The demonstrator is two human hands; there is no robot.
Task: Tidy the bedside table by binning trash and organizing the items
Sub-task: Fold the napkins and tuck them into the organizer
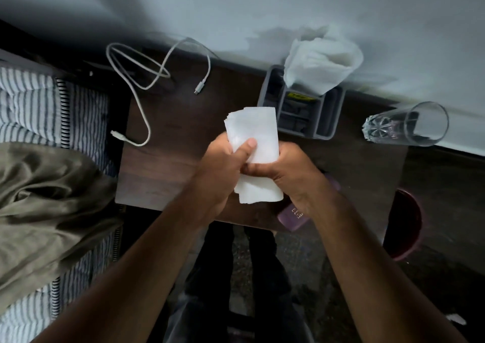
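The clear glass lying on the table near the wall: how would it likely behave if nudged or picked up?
The glass lies on its side on the table, so a nudge would probably make it roll. It looks like thin clear glass with a thick cut base, so likely fragile and bottom-heavy. Its smooth wall may be slippery.

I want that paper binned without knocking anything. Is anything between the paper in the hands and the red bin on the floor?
Nothing visible blocks it. Both hands, left hand and right hand, hold the white paper above the table; the red bin stands lower right, past the table edge. Only the purple object lies nearby.
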